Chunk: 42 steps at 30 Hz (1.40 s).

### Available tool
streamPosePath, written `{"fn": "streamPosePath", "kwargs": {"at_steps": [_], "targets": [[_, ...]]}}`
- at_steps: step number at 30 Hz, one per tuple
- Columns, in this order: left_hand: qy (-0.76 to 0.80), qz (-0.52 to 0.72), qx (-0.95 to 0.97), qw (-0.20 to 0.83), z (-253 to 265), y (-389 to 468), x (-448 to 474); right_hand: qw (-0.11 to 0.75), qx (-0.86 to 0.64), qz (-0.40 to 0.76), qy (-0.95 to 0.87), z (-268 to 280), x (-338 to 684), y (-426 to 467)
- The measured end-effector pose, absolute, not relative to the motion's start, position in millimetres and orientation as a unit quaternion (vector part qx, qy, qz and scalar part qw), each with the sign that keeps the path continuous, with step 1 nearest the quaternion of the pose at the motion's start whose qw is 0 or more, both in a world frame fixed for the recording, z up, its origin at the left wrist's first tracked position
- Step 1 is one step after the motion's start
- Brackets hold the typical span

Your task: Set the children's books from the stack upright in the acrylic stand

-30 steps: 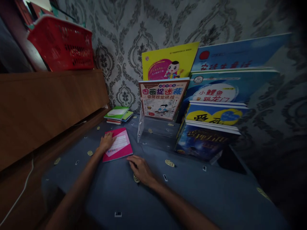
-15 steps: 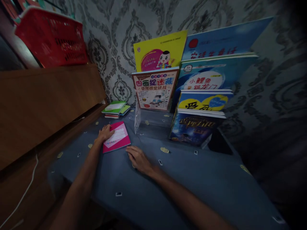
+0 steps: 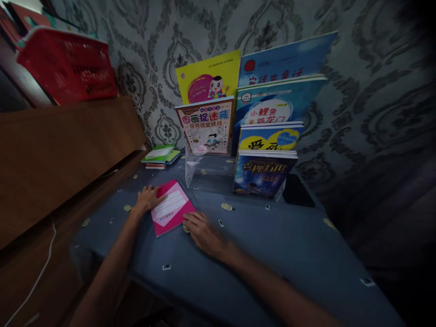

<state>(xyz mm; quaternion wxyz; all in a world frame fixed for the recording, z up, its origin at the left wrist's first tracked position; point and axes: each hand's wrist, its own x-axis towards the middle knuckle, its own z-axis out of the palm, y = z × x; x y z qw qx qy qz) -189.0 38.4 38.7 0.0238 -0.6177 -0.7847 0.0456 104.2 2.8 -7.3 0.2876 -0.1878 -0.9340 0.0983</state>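
Note:
A pink notebook [image 3: 169,207] with a pale lined panel on its cover lies slightly turned on the blue tablecloth. At its left edge, my left hand [image 3: 147,199] grips it with the thumb over the cover. My right hand [image 3: 203,232] has its bent fingers closed at the near right corner; its thumb is mostly hidden. Beyond the notebook, a small stack of green-topped booklets [image 3: 158,154] rests near the wall. To the right, a clear stand [image 3: 189,170] carries several upright books, including a brown picture book [image 3: 208,129] and a dark blue book [image 3: 262,175].
A red plastic basket [image 3: 70,68] sits on a wooden cabinet [image 3: 68,145] at the left. Behind the stand's right side lies a dark flat object [image 3: 298,190]. A white cable [image 3: 46,263] runs over the floor, and patterned wallpaper [image 3: 166,81] covers the wall behind.
The pink notebook has slid toward me and slightly right, turning a little. My right hand has moved from beside its corner onto it. The view has shifted slightly.

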Motion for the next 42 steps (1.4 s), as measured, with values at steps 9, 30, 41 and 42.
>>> {"fn": "streamPosePath", "kwargs": {"at_steps": [9, 30, 41, 42], "targets": [[-0.772, 0.020, -0.633, 0.052, 41, -5, -142, 0.281, -0.216, 0.054, -0.934, -7, 123, -15], [-0.613, -0.093, -0.783, 0.059, 12, -22, -24, 0.240, -0.235, 0.099, -0.937, 12, 222, -26], [-0.503, -0.149, -0.851, 0.006, -3, 17, 82, 0.227, -0.417, 0.054, -0.879, 16, 262, 10], [-0.498, -0.148, -0.855, 0.004, -2, 20, 89, 0.229, -0.436, 0.056, -0.869, 16, 266, 13]]}}
